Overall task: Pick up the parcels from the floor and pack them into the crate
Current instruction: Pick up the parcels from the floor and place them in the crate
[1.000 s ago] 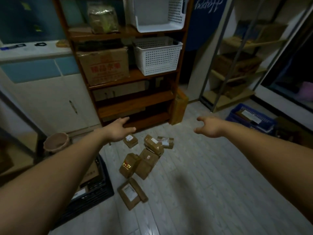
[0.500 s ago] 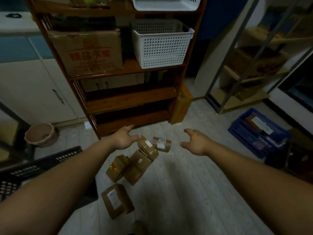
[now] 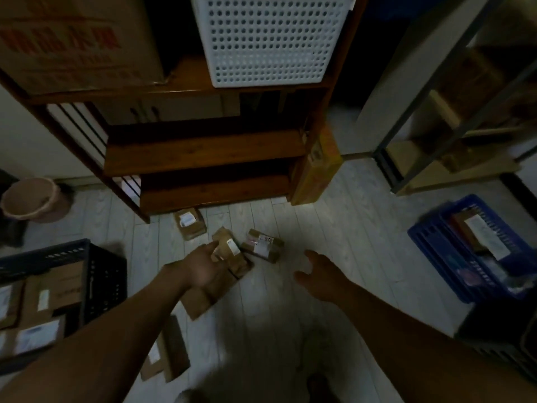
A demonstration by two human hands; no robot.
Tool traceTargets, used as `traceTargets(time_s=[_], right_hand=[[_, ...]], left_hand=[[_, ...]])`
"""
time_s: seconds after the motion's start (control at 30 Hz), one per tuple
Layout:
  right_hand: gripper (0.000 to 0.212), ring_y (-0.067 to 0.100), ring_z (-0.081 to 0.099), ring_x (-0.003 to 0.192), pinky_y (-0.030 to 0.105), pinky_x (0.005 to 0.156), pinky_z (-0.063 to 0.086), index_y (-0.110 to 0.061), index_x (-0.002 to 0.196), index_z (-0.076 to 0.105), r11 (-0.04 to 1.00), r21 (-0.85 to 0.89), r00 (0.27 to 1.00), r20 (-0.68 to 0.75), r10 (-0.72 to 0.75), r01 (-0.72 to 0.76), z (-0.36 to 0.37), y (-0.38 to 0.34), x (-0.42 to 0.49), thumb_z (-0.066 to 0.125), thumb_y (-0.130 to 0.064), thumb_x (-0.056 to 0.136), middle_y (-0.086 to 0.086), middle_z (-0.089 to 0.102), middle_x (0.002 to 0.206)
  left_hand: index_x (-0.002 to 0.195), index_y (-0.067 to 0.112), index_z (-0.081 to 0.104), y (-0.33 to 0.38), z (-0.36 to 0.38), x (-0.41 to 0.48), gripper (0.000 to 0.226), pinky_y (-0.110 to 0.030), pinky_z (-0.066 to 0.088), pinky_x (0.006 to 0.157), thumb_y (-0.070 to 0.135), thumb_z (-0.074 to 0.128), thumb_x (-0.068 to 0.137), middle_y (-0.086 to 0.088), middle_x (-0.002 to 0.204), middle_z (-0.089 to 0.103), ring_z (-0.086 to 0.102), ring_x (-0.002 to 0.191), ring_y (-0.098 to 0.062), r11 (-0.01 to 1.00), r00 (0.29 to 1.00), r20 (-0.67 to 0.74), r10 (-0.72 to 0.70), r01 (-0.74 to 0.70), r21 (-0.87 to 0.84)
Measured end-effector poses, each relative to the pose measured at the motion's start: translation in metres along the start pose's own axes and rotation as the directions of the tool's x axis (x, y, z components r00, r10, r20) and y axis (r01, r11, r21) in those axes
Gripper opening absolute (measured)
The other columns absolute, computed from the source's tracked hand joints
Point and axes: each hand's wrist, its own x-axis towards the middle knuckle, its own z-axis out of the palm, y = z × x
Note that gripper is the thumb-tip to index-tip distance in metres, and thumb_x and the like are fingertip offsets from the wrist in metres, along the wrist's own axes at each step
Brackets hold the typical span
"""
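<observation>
The parcels (image 3: 263,245) are seen scattered on the floor (image 3: 334,228), close before the foot of the wooden shelf (image 3: 203,146). The left hand (image 3: 200,269) is stretched with straight fingers over the middle parcel (image 3: 229,248); whether it is touched cannot be told. The right hand (image 3: 322,274) is spread and nothing is held. Some parcels are already laid in the black crate (image 3: 98,274) at the left edge.
</observation>
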Motion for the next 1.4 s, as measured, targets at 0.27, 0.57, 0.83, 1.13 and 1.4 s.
traceTargets(time_s=[0.27,0.57,0.83,1.13,1.4], right_hand=[[0.076,0.030,0.031,0.140,0.039,0.112,0.034,-0.016,0.152,0.011,0.996,-0.020,0.992,0.087,0.088,-0.086,0.004,0.118,0.191,0.051,-0.044,0.094,0.012,0.021,0.157],[0.059,0.025,0.056,0.114,0.026,0.086,0.046,-0.010,0.140,0.035,0.999,0.043,0.998,0.053,-0.036,0.034,0.140,0.176,0.425,0.060,-0.030,0.091,0.011,0.051,0.134],[0.035,0.029,0.058,0.114,0.005,0.059,0.042,-0.001,0.130,0.049,0.929,0.366,0.996,0.039,-0.076,0.057,0.236,0.217,0.545,0.049,-0.014,0.097,0.019,0.058,0.125],[0.036,0.046,0.066,0.094,0.061,0.079,0.053,0.007,0.109,0.060,0.770,0.603,0.978,-0.129,-0.164,0.209,0.241,0.256,0.558,0.073,0.003,0.075,0.031,0.065,0.105],[0.062,0.024,0.059,0.115,0.049,0.087,0.055,-0.026,0.139,0.039,0.760,0.622,0.967,-0.251,-0.037,0.190,0.091,0.154,0.369,0.067,-0.017,0.085,0.003,0.057,0.130]], left_hand=[[0.147,0.015,0.026,-0.012,0.086,0.177,0.068,-0.035,0.025,0.114,0.032,0.059,0.090,-0.011,0.154,0.025,0.027,0.141,-0.029,0.983,0.976,-0.127,-0.177,0.182,0.030],[0.149,0.014,0.015,-0.092,0.171,0.421,0.069,-0.038,0.013,0.117,0.034,0.051,0.094,-0.011,0.158,0.014,0.007,0.146,-0.029,0.959,0.982,-0.179,-0.054,0.101,0.263],[0.141,0.009,0.032,-0.158,0.222,0.559,0.064,-0.044,0.024,0.114,0.038,0.057,0.090,-0.016,0.147,0.032,0.032,0.135,-0.037,0.936,0.965,-0.223,-0.139,0.202,0.289],[0.118,0.010,0.057,-0.159,0.231,0.562,0.046,-0.039,0.041,0.104,0.044,0.056,0.088,-0.011,0.120,0.062,0.059,0.109,-0.026,0.970,0.963,-0.199,-0.181,0.208,0.128],[0.130,0.011,0.042,-0.050,0.153,0.372,0.048,-0.028,0.053,0.076,0.013,0.064,0.087,-0.006,0.121,0.060,0.062,0.101,-0.025,0.842,0.929,-0.330,-0.167,-0.040,-0.538]])
